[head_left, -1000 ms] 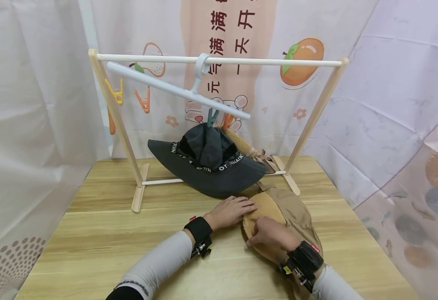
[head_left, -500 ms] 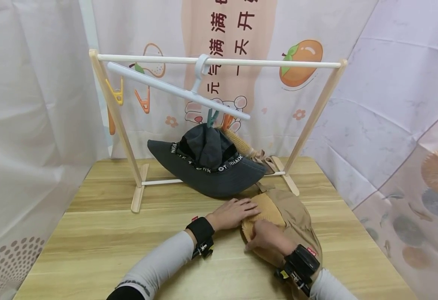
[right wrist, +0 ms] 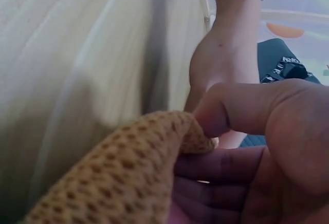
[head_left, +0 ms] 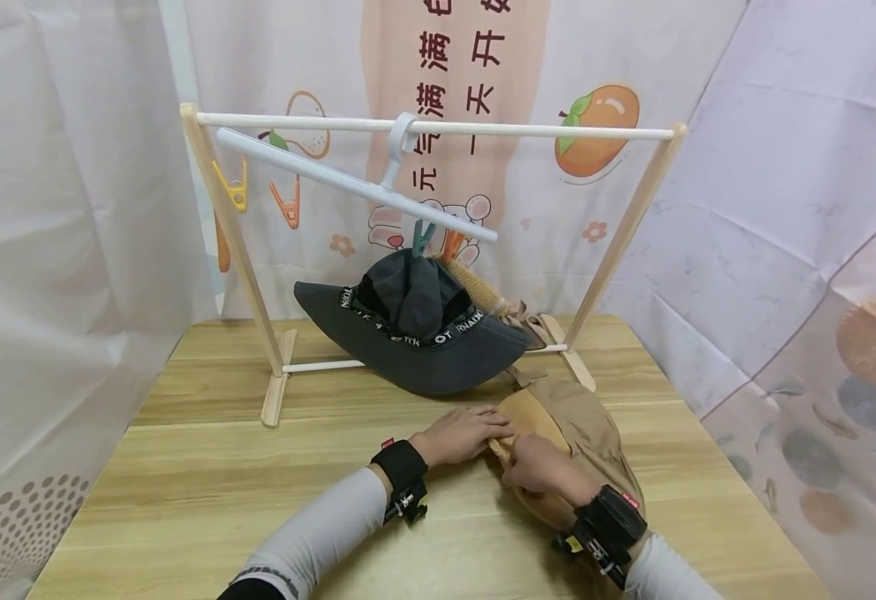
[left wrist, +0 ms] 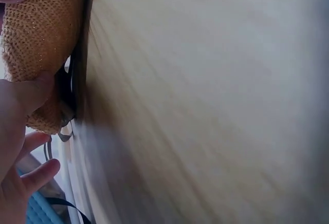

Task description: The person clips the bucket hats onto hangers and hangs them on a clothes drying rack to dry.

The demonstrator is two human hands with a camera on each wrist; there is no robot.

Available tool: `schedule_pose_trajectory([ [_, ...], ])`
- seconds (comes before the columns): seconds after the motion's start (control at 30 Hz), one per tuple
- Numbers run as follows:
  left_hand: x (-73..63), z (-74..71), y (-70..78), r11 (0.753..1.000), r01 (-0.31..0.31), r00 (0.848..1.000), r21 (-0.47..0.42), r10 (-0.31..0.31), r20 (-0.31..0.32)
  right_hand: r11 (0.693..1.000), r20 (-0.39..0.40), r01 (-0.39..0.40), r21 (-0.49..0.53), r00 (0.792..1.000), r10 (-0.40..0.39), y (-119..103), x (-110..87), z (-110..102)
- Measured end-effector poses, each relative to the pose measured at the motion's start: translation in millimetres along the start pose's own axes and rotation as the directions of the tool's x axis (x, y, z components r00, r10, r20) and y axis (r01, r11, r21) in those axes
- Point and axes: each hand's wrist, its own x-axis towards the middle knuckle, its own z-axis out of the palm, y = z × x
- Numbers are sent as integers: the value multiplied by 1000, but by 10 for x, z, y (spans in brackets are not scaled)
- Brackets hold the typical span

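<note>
A tan sun hat [head_left: 583,425] with a yellowish woven section lies on the table at front right. My right hand [head_left: 546,467] pinches the woven edge [right wrist: 128,167] between thumb and fingers, clear in the right wrist view. At the hat's left side, my left hand [head_left: 462,435] holds the woven part [left wrist: 43,34]; in the left wrist view its thumb [left wrist: 36,93] presses on it while two other fingers stick out beyond. Behind the hands a dark grey bucket hat [head_left: 415,329] hangs from a teal clip [head_left: 422,237] on a light blue hanger [head_left: 355,183].
A wooden rack [head_left: 618,237] with a white rail [head_left: 543,129] carries the hanger, which tilts down to the right. An orange clip [head_left: 453,246] holds another woven tan item [head_left: 478,287] behind the grey hat. Yellow [head_left: 237,187] and orange [head_left: 287,204] clips show at the rack's left.
My left fingers have slid back from atop the woven section toward its left edge. My right hand has shifted slightly, its fingers closer to the left ones. The hanging hats stay put.
</note>
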Motion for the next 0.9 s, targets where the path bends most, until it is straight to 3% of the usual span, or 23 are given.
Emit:
schedule_pose_trajectory([
  [0.17, -4, -21, 0, 992, 19, 1000, -124, -19, -4, 999, 21, 39, 12, 999, -39, 29, -29, -117],
  [0.33, -7, -80, -7, 960, 21, 1000, -279, -26, -14, 997, 39, 80, 0, 996, -79, 52, -66, -286],
  [0.6, 19, -52, -7, 933, 54, 998, -357, -62, -12, 995, 49, 99, 12, 994, -100, 89, -96, -364],
  [0.9, 57, -79, -39, 880, 116, 991, -460, -135, -10, 987, 50, 156, 43, 986, -159, 105, -103, -512],
])
